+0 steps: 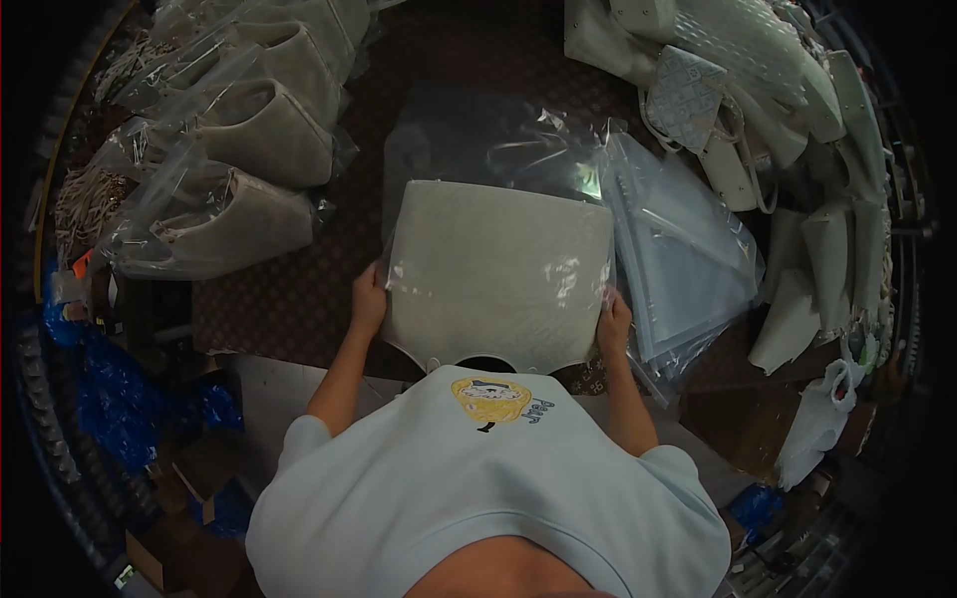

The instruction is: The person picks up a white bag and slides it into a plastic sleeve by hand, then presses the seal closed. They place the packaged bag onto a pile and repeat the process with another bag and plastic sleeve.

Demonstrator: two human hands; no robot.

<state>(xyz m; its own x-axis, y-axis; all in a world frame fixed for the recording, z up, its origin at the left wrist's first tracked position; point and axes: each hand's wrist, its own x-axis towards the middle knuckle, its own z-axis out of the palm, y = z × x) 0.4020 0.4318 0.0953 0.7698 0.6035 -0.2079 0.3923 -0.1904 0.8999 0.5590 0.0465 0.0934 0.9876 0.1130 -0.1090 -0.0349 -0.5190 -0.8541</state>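
Note:
In front of my body a cream handbag lies flat, its curved opening edge toward me. A clear plastic bag surrounds it and stretches beyond its far edge. My left hand is closed at the left side, fingers curled on the plastic's edge. On the opposite side my right hand is closed on the plastic too; its fingertips are partly hidden. Close to the right hand lies a stack of clear plastic bags.
Several cream handbags in plastic stand in a row at the left. Unwrapped cream handbags are piled at the right, one with a patterned pouch. The brown patterned table ends near my body. Blue plastic hangs lower left.

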